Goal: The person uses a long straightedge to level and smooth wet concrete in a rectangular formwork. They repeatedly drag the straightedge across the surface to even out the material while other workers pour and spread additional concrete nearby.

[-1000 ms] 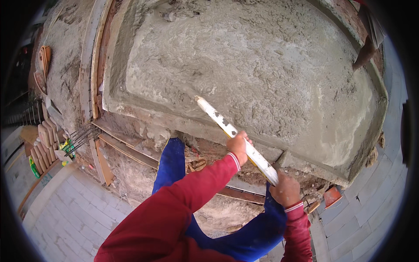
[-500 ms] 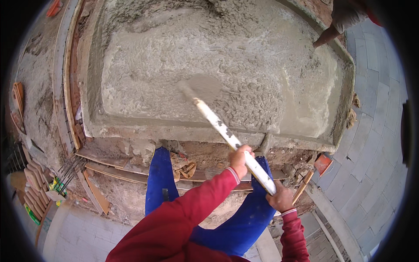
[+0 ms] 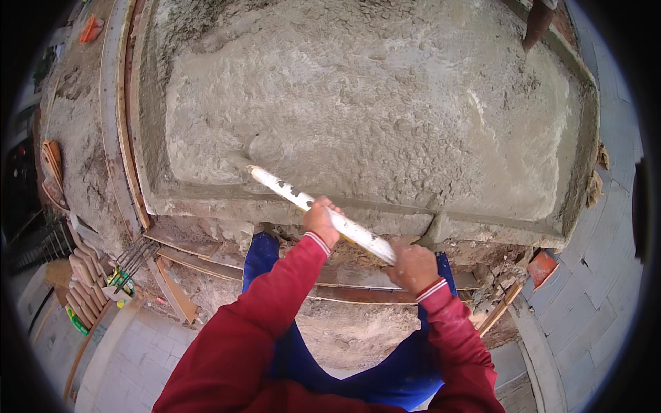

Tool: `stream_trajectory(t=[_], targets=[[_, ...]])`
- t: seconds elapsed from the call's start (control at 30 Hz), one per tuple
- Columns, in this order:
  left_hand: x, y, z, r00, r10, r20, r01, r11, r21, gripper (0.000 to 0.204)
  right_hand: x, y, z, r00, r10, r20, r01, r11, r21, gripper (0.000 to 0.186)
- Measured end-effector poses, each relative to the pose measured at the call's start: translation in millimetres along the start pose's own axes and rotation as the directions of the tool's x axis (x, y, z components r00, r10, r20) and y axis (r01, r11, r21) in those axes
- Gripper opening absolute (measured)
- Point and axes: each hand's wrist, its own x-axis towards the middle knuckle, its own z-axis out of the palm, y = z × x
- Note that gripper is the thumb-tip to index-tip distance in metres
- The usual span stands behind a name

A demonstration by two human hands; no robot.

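A long-handled shovel (image 3: pixel 284 188) with a chipped white handle slants across the front of a shallow bed of wet grey concrete (image 3: pixel 372 117). Its blade end is coated in the mix and partly sunk in it, toward the bed's left side, so the blade's outline is hard to make out. My left hand (image 3: pixel 322 221) is wrapped round the middle of the handle. At the near end, my right hand (image 3: pixel 412 267) grips the handle's tip. Both hands are above the bed's front rim (image 3: pixel 385 221), between my knees.
Another person's hand (image 3: pixel 537 26) reaches the bed at the far right. Wooden boards (image 3: pixel 200 265) run below the front rim, with rebar rods (image 3: pixel 134 255) at their left end. An orange container (image 3: pixel 542 268) lies on grey paving (image 3: pixel 585 289). Stacked tiles (image 3: pixel 86 289) stand at left.
The shovel's blade end has swept left through the concrete, and both hands have moved left with the handle. My right hand is higher in view. The view has shifted slightly.
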Motion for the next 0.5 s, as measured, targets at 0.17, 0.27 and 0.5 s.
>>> stream_trajectory(t=[0.17, 0.27, 0.5], targets=[[-72.4, -123.5, 80.8, 0.965, -0.211, 0.158, 0.230, 0.966, -0.118, 0.014, -92.9, 87.4, -87.4, 0.985, 0.098, -0.145, -0.118, 0.984, -0.135, 0.039], [-124.6, -166.3, 124.3, 0.944, -0.293, 0.149, 0.286, 0.956, 0.069, 0.011, -148.5, 91.5, -120.4, 0.948, 0.295, -0.123, -0.304, 0.950, -0.065, 0.035], [-126.4, -154.0, 87.2, 0.817, -0.256, 0.517, -0.184, 0.734, 0.654, 0.026, -160.9, -2.3, -10.3, 0.688, 0.719, 0.098, -0.513, 0.387, 0.766, 0.040]])
